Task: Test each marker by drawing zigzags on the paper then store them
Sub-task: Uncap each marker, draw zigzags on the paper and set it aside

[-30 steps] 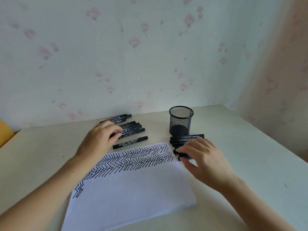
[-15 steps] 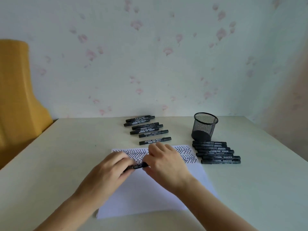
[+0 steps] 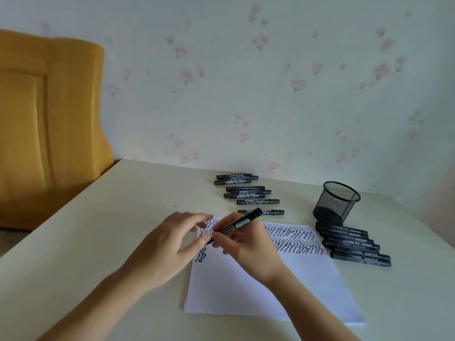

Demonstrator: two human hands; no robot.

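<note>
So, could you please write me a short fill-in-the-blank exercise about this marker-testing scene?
1. The right hand grips a black ____ above the paper.
2. The mesh pen holder stands ____ on the table.
3. The lines drawn on the paper form ____.

Missing words: marker; upright; zigzags

Home room: floral wallpaper (image 3: 270, 82), yellow upholstered chair (image 3: 49, 124), plain desk (image 3: 110, 230).

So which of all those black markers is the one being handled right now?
The marker tilted up over the paper, gripped by the right hand, with the left hand at its lower end. All the others lie flat on the table in two groups.
</note>
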